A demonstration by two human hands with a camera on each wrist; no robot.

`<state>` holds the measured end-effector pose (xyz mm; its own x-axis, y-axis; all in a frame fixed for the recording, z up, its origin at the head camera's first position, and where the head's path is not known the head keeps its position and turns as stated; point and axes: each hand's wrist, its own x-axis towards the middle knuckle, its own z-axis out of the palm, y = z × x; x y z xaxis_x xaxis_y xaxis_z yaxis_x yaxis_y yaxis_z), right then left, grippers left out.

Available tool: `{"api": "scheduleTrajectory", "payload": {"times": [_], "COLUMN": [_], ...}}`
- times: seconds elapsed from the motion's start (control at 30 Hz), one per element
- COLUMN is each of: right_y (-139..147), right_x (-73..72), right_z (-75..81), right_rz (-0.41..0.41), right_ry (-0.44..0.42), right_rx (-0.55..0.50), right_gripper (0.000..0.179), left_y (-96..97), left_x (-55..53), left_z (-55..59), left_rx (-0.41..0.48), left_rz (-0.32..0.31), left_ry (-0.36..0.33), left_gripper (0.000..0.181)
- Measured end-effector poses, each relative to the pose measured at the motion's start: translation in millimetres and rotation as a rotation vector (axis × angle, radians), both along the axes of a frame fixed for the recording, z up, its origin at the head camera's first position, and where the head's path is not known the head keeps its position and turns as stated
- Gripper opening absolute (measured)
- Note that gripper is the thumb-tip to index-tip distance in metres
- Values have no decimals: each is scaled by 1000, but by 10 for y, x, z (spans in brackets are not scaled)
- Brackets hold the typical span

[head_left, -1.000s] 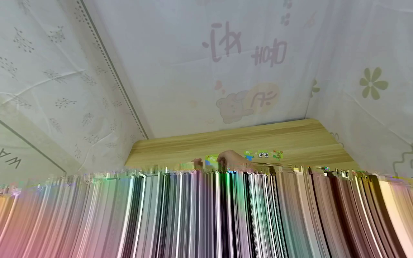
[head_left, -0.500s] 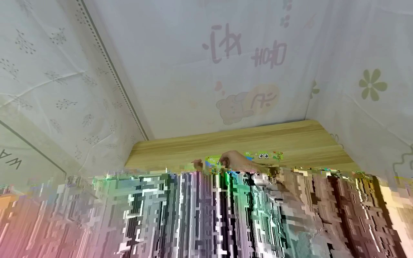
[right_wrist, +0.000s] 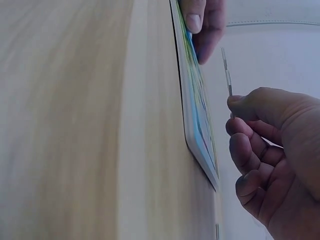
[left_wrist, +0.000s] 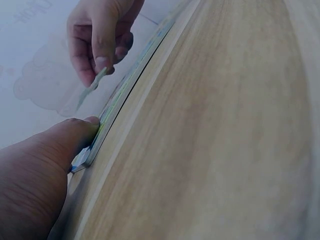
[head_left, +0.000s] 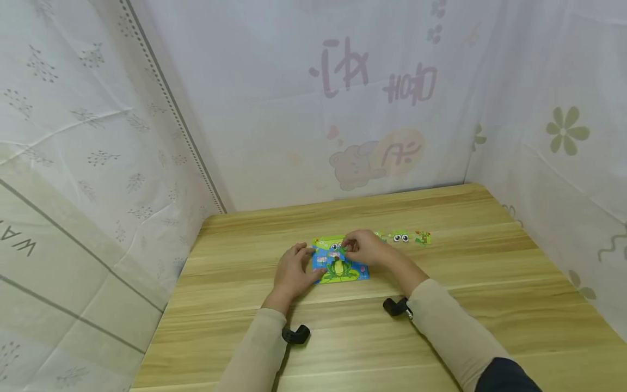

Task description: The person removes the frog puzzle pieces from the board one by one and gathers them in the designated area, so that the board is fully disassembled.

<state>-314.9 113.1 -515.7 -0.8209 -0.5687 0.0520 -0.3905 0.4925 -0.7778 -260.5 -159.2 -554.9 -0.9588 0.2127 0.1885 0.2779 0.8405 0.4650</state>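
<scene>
A frog picture puzzle on a blue and green board lies flat on the wooden table. My left hand rests at its left side, fingers along the edge and thumb touching the near left part of the board. Over the upper right of the picture, my right hand pinches a thin puzzle piece between thumb and fingers. The piece appears tilted and raised above the board in both wrist views. Most of its printed face is hidden from the head view.
Right of the board lie loose puzzle pieces: one with big eyes, one with red and green print, and one partly behind my right hand. Printed white cloth hangs behind the wooden table.
My right hand has shifted slightly right over the board. The lower half of the earlier head frames is garbled, hiding most of the board and my left hand there.
</scene>
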Motion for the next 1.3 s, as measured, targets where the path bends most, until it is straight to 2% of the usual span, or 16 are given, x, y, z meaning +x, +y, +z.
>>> {"api": "scheduleTrajectory", "payload": {"times": [0.1,0.3,0.8,1.0,1.3], "right_y": [42,153,476,567,716], "right_x": [68,103,152,164,156], "right_z": [63,74,13,34,40], "right_rz": [-59,-103,-136,-136,-176], "right_ry": [17,8,2,-15,-11], "right_rx": [82,103,61,38,64], "right_gripper": [18,21,20,21,21], "left_y": [2,-6,-3,-2,1], "left_x": [-1,-11,-15,-1,0], "left_z": [-4,-25,-18,-4,0], "left_rx": [2,9,-7,11,12], "left_rz": [2,2,6,1,0], "left_ry": [0,3,-4,-2,-6], "left_gripper": [68,69,71,70,70]}}
